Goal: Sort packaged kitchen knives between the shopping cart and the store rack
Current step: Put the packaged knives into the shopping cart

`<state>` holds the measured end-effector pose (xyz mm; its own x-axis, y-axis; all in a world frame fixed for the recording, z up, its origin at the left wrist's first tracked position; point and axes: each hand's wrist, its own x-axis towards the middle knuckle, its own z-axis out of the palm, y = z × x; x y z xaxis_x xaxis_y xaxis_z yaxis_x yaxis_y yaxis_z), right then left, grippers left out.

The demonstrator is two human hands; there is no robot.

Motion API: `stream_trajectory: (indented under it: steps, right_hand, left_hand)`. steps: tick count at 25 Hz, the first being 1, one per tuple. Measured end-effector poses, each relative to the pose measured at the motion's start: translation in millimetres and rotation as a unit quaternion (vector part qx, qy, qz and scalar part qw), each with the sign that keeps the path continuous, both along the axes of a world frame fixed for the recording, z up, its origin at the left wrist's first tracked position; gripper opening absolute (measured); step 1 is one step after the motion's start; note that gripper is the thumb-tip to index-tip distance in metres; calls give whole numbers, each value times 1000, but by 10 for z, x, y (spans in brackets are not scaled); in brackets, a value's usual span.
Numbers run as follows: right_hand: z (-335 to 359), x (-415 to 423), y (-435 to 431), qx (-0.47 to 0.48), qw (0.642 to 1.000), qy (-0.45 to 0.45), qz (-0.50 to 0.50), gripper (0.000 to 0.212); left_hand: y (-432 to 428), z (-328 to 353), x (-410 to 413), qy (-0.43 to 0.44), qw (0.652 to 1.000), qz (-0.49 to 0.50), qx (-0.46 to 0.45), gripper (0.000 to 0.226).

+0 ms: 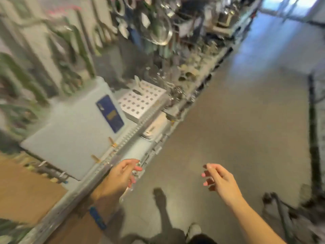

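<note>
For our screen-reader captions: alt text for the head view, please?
The left hand and right hand, both empty and loosely curled, are held out over a store aisle floor. A rack of blurred hanging kitchenware lines the left; a cart frame shows at right.

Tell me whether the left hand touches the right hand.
Apart. The head view shows the left hand and the right hand separated by a wide stretch of floor.

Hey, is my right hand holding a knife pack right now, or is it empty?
Empty. The right hand hovers over the floor, fingers loosely curled, with nothing between them.
</note>
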<state>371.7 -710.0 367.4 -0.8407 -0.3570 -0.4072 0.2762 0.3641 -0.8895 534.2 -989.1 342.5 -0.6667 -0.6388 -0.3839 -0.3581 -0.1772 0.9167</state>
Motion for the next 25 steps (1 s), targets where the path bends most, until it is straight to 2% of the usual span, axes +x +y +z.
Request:
stream_trajectory:
  steps: [4, 8, 10, 14, 20, 25]
  right_hand:
    - [-369, -73, 1000, 25, 994, -57, -91, 23]
    - [-753, -183, 2006, 35, 981, -113, -153, 26]
    - [-902, -303, 2522, 39, 973, -125, -192, 26]
    - [-1085, -580, 3499, 52, 958, -120, -255, 23]
    - [-1236, -568, 4498, 38, 917, -121, -377, 25]
    - [-1333, -312, 4923, 0, 845, -148, -514, 23]
  left_hand:
    - [741, -405, -487, -72, 994, -73, 25, 19]
    - [1521, -618, -1024, -138, 980, -141, 14, 19]
    - [1931, -649, -1352, -151, 974, -170, 17, 20]
    - [2827, -624, -2244, -157, 951, -265, -40, 21]
    - [4189, -594, -3284, -154, 882, -441, -68, 23]
    - [5017, -796, -3761, -187, 806, -556, -77, 25]
